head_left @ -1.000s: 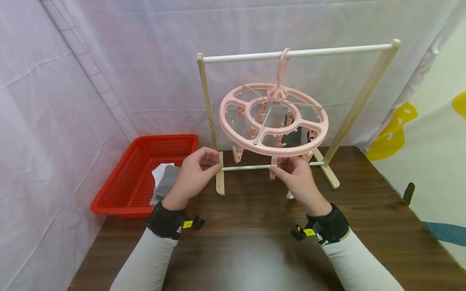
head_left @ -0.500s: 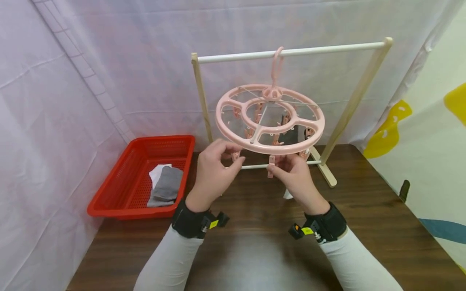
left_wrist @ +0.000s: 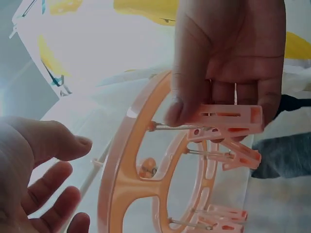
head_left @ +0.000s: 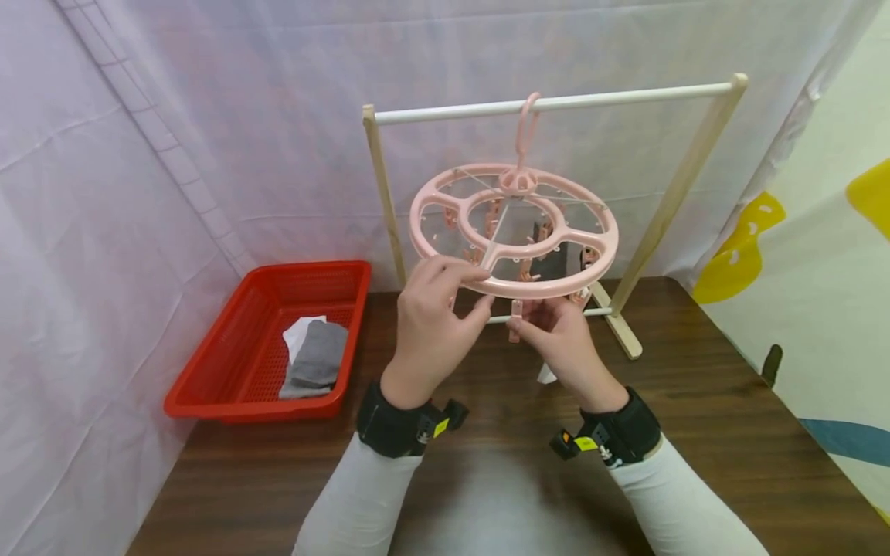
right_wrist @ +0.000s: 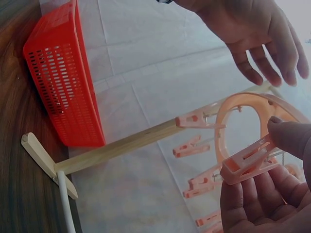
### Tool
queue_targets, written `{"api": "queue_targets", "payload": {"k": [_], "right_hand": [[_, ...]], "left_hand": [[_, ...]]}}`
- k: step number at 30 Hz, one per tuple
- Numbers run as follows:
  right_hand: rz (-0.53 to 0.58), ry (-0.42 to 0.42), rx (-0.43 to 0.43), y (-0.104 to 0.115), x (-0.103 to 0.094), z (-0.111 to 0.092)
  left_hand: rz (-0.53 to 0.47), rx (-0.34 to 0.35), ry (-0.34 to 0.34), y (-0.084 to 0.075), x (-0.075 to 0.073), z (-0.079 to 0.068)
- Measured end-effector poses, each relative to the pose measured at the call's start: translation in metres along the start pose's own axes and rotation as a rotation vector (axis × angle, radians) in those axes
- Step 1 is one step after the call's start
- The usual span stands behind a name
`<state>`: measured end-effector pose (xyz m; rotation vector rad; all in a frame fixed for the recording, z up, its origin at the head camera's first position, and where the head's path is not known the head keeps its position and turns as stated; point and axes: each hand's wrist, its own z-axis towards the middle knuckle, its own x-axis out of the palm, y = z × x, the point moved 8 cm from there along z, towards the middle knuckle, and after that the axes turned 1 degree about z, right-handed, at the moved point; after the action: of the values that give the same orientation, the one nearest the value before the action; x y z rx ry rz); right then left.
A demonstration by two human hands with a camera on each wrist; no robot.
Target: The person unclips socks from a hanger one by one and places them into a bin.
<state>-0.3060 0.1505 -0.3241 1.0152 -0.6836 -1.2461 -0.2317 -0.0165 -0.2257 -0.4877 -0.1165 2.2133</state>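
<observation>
A round pink clip hanger (head_left: pixel 431 245) hangs by its hook from the rack's white top bar (head_left: pixel 445 113). At its near edge, my right hand (head_left: pixel 573 347) pinches a pink clothespin (right_wrist: pixel 245 162) between thumb and fingers. My left hand (head_left: pixel 434 332) overlaps the hanger's front left rim in the head view. Both wrist views show it apart from the ring, thumb and fingers spread loosely with nothing between them. Several other pink clothespins dangle beneath the rings. A dark grey cloth (left_wrist: pixel 284 155) hangs at the hanger's far side.
On the left of the brown table (head_left: pixel 473 479) stands a red basket (head_left: pixel 182 405) with a grey cloth (head_left: pixel 323 351) and a white cloth (head_left: pixel 299 333) inside. The rack's wooden posts (head_left: pixel 684 193) flank the hanger. A white piece (head_left: pixel 547 374) shows below my right hand.
My left hand has moved right, from beside the rack's left post past a front left clothespin to the hanger's front rim. My right hand keeps its pinch on the clothespin, almost still.
</observation>
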Motion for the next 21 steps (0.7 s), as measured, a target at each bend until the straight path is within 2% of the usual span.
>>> {"api": "queue_targets", "payload": {"k": [5, 9, 16, 21], "right_hand": [[0.021, 0.011, -0.011, 0.000, 0.000, 0.000], [0.029, 0.024, -0.001, -0.001, 0.003, -0.001], [0.041, 0.018, 0.015, -0.001, 0.006, -0.002], [0.059, 0.020, 0.013, -0.001, 0.007, -0.003]], "left_hand": [[0.096, 0.091, 0.034, -0.008, 0.010, -0.003], [0.191, 0.136, 0.016, -0.008, 0.011, -0.005], [0.234, 0.152, 0.021, -0.004, 0.013, -0.006], [0.229, 0.128, 0.017, -0.001, 0.016, -0.006]]}}
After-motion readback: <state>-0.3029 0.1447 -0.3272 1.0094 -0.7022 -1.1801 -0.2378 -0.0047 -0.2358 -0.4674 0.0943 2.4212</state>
